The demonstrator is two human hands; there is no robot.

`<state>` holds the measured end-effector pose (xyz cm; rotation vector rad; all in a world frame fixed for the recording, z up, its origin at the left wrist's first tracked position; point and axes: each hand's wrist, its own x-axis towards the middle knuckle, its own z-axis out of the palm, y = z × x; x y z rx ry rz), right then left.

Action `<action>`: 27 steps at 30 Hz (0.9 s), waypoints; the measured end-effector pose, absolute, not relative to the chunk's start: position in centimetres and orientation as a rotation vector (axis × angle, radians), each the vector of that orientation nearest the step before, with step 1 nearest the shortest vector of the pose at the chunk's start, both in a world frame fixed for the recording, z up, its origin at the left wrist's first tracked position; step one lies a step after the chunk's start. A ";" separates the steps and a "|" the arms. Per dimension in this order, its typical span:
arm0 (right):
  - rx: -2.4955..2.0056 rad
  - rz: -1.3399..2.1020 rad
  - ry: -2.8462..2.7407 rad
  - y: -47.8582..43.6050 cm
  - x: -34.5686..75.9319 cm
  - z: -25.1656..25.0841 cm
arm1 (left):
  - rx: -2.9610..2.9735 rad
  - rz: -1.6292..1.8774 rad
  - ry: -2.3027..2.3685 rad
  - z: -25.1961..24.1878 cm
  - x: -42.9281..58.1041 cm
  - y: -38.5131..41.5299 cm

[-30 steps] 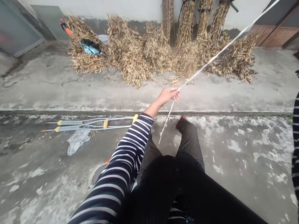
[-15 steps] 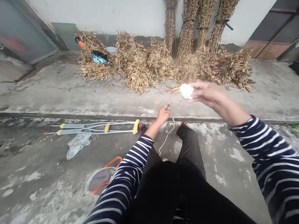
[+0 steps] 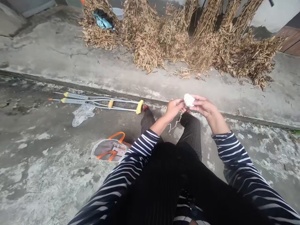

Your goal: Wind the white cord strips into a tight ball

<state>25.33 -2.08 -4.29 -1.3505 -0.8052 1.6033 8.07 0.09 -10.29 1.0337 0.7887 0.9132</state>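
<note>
A white ball of cord point(image 3: 188, 100) is out in front of the person, above the edge of the concrete step point(image 3: 122, 76). The right hand point(image 3: 206, 107) has its grip on the ball, the fingers grasping it from the right; the left hand point(image 3: 173, 108) has its fingertips bunched against the other side, though whether they pinch the cord is too small to tell. A loose, wavy tail point(image 3: 173, 126) shows below the hands, beside one trouser leg. That slack could snag or kink if it caught underfoot, and the ball, held only by the fingers, could slip free and unroll across the ground if the right grip loosened while the strand was tugged. Of the containers, the bag with orange handles point(image 3: 98, 150) stands on the ground to the left, its mouth upward, with a pale, printed-looking package point(image 3: 119, 150) inside. The clear plastic bag point(image 3: 83, 115) lies crumpled just beside the crutches point(image 3: 98, 104); any contents cannot be made out. A pale basin point(image 3: 118, 13) sits back among the dried stalks point(image 3: 150, 47), its inside too indistinct to read.
</note>
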 end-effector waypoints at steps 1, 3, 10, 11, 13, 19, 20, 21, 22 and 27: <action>-1.322 1.612 -0.793 -2.4 25.5 -4.7 | 1.038 0.897 0.787 -10.2 8.0 0.0; -1.275 1.607 -0.730 -3.0 25.5 -5.5 | 1.062 0.864 0.796 -10.2 7.8 -0.2; -1.206 1.558 -0.720 -5.2 24.8 -6.7 | 1.077 0.768 0.899 -12.1 7.8 -0.1; -1.214 1.534 -0.742 -5.4 24.9 -6.8 | 1.082 0.753 0.905 -12.5 7.7 -0.2; -1.237 1.477 -0.759 -5.7 25.2 -7.1 | 1.085 0.725 0.919 -13.1 7.4 -0.4; -1.286 1.431 -0.620 -6.9 25.3 -8.1 | 1.006 0.573 0.782 -14.3 5.0 -1.2; -1.295 1.424 -0.606 -7.1 25.2 -8.2 | 0.995 0.530 0.733 -14.5 4.6 -1.3; -1.300 1.413 -0.604 -7.4 25.1 -8.3 | 0.979 0.493 0.689 -14.7 4.2 -1.4; -1.298 1.400 -0.609 -7.6 25.1 -8.3 | 0.955 0.464 0.651 -15.0 3.8 -1.6; -1.244 1.238 -0.713 -8.0 25.2 -8.6 | 0.789 0.341 0.556 -16.5 3.1 -2.8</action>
